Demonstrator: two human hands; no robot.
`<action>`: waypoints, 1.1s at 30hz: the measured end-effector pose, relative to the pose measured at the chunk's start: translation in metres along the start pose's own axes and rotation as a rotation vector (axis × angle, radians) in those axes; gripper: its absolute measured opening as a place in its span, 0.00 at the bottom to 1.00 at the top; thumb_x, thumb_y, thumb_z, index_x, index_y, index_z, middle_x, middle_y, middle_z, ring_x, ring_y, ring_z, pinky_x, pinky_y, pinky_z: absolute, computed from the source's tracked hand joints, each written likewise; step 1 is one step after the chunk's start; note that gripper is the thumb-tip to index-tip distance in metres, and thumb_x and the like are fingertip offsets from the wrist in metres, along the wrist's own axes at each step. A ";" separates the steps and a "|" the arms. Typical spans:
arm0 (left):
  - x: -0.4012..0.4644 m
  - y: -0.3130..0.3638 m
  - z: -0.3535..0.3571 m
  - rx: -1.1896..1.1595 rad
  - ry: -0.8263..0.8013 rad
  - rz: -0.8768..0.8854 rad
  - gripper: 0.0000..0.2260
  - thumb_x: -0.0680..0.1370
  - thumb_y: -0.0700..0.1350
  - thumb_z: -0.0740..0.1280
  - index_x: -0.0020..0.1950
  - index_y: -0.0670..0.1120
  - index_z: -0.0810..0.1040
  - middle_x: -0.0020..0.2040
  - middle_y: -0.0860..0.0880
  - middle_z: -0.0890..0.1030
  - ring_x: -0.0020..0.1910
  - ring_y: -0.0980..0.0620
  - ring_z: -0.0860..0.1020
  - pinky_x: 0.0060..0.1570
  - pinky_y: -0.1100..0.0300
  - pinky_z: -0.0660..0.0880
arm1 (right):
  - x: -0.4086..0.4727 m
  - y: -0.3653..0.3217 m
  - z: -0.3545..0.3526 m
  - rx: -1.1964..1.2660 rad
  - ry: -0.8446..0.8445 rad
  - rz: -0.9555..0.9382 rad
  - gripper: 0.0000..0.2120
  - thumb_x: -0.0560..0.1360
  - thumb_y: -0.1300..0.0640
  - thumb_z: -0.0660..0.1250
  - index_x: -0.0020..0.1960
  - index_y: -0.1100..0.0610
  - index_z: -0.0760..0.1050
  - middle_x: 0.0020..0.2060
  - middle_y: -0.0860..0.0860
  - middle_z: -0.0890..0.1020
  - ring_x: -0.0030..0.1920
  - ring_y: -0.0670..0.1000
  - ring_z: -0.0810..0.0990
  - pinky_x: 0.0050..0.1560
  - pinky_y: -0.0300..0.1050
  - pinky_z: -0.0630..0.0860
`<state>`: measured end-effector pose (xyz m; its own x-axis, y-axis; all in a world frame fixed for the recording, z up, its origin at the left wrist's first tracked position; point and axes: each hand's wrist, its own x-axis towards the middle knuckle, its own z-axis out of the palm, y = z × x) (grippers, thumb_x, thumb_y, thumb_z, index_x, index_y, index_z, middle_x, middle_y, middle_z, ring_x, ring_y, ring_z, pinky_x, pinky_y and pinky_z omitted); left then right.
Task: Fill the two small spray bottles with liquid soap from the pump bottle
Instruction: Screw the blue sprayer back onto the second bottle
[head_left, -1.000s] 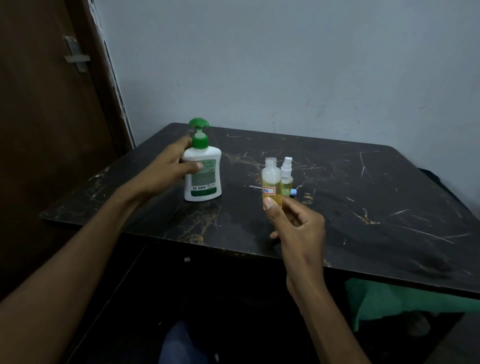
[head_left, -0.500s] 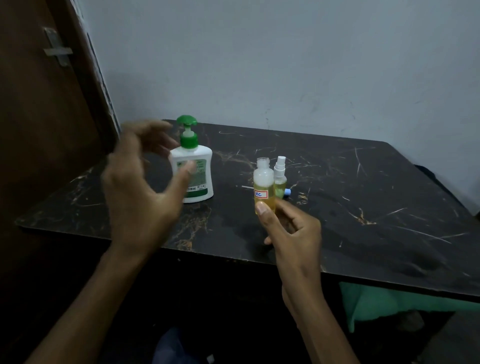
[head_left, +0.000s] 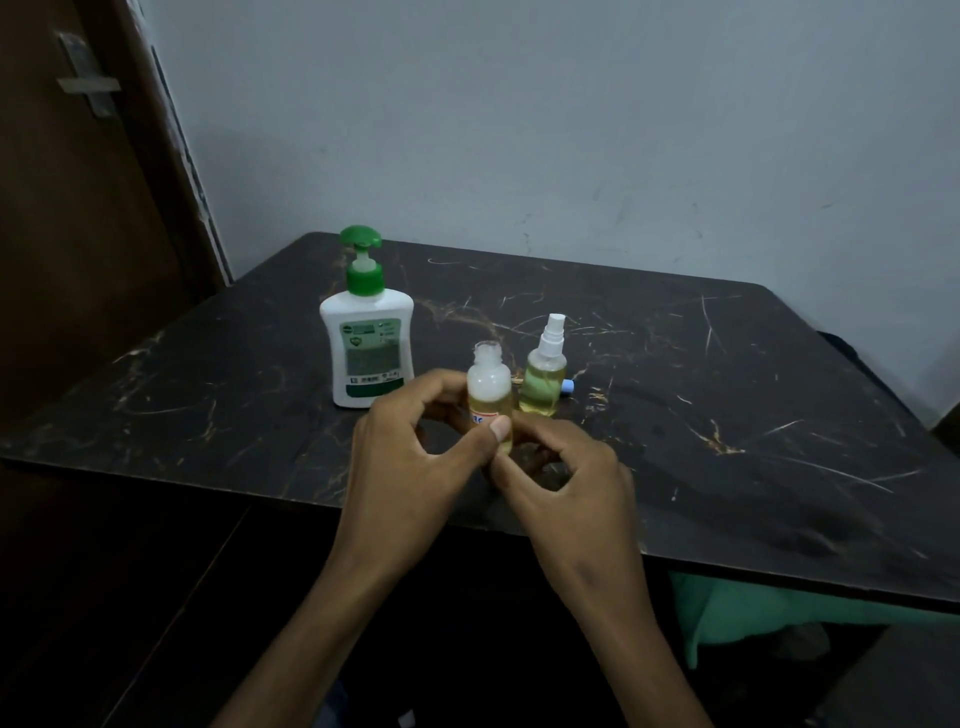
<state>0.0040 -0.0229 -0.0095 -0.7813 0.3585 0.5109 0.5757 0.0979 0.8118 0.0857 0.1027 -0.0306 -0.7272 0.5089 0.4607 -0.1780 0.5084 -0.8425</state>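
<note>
Roughly past the midpoint by the look of things, though hard to call. Working down from the biggest: pale bluish wall (head_left: 571, 130) behind, scuffed and bare; dark wooden door (head_left: 67, 218) at far left with a metal latch (head_left: 85, 83); then the black marble-pattern table (head_left: 727, 415), veined in gold and scratched white, with some green cloth (head_left: 737, 613) showing under its near right edge. On the tabletop, back left, the pump bottle (head_left: 368, 332), white with green pump head, upright and untouched, well clear of either hand. Just right of centre, the capped spray bottle (head_left: 545, 374), standing upright, white sprayer fitted, yellow-green liquid reaching high up its body; judged filled and closed. Beside its base, a small blue-tipped piece (head_left: 568, 385), too small to identify. In front, the open spray bottle (head_left: 489, 392), no sprayer on its neck, held upright above the near part of the table, amber liquid only in the lower portion, cloudy above; judged part-filled at best. Left hand (head_left: 410, 462) pinching that bottle, thumb pressed across its label, fingers curled round the far side. Right hand (head_left: 561, 478) curled in close below and beside its base, fingertips bunched; cannot tell whether gripping or merely touching. Left to do, probably: topping up this one and fitting its sprayer.
</note>
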 end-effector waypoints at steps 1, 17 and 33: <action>0.000 -0.004 -0.001 0.005 -0.006 -0.016 0.07 0.74 0.48 0.76 0.51 0.52 0.86 0.46 0.55 0.87 0.49 0.54 0.85 0.49 0.60 0.79 | 0.000 0.003 -0.004 -0.062 -0.001 -0.001 0.17 0.72 0.47 0.77 0.60 0.42 0.83 0.50 0.38 0.84 0.51 0.41 0.83 0.50 0.38 0.78; -0.003 -0.025 0.002 0.134 -0.087 -0.119 0.12 0.74 0.44 0.79 0.54 0.56 0.84 0.48 0.61 0.86 0.49 0.61 0.84 0.51 0.65 0.78 | 0.120 0.052 -0.046 -0.606 -0.254 -0.039 0.16 0.72 0.55 0.76 0.58 0.46 0.82 0.48 0.42 0.85 0.46 0.41 0.81 0.46 0.42 0.76; -0.004 -0.029 0.005 0.150 -0.079 -0.086 0.12 0.74 0.44 0.79 0.53 0.57 0.83 0.48 0.61 0.85 0.50 0.61 0.83 0.49 0.71 0.74 | 0.115 0.058 -0.104 -0.501 0.063 0.040 0.06 0.73 0.51 0.77 0.50 0.46 0.85 0.40 0.42 0.85 0.39 0.40 0.81 0.40 0.41 0.80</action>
<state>-0.0084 -0.0230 -0.0369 -0.8112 0.4140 0.4130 0.5419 0.2668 0.7970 0.0608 0.2628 0.0025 -0.6829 0.5675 0.4600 0.2003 0.7510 -0.6292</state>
